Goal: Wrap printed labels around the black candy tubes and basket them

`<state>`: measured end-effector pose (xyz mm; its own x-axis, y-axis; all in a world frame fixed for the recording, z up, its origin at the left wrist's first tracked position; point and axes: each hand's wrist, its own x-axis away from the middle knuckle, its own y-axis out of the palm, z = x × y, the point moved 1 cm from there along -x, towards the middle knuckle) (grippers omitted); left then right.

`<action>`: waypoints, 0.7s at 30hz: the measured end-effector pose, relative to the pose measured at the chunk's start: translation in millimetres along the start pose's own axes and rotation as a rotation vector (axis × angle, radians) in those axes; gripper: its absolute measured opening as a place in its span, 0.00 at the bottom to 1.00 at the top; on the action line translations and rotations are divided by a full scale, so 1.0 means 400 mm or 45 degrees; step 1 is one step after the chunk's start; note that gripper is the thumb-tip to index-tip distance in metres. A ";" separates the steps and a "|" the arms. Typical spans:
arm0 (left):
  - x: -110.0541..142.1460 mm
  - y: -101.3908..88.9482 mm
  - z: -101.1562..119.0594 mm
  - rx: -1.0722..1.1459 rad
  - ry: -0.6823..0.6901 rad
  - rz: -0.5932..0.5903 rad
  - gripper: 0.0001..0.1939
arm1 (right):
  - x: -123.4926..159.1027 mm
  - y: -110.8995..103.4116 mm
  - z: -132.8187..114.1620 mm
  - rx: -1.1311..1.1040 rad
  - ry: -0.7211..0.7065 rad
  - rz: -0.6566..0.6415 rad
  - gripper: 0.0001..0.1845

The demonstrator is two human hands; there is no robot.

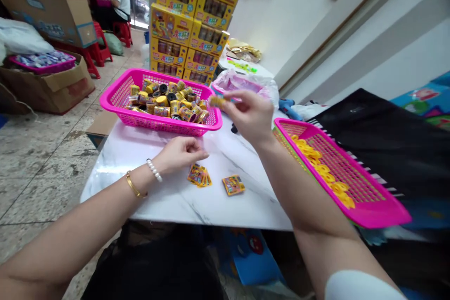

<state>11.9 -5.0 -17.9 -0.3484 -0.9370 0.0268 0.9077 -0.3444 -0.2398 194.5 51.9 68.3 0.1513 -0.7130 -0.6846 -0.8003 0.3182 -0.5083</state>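
My right hand is raised over the white marble table, its fingers pinched on a small yellow roll near the right end of a pink basket full of small yellow and black rolls. My left hand rests on the table with fingers curled together just above a small stack of colourful cards; what it holds, if anything, is hidden. A second small stack of cards lies to the right of the first.
A pink tray with a row of yellow rings sits at the right, overhanging the table. Another pink basket in a plastic bag stands behind. Yellow boxes are stacked at the back. A person sits on a red stool far left among cardboard boxes.
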 end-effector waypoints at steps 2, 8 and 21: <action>0.004 0.001 -0.005 -0.347 0.148 -0.085 0.11 | -0.079 0.000 0.026 0.007 -0.079 -0.035 0.16; 0.003 0.016 -0.027 -0.761 0.203 -0.254 0.03 | -0.043 -0.021 0.171 0.590 0.144 -0.141 0.15; 0.002 0.006 -0.017 -0.834 0.339 -0.268 0.05 | 0.106 0.006 0.303 1.127 0.313 -0.384 0.13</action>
<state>12.2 -6.0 -24.9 -0.6205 -0.7801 -0.0800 0.5185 -0.3316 -0.7882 269.3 98.1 -25.1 0.0727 -0.9208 -0.3833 -0.0057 0.3839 -0.9233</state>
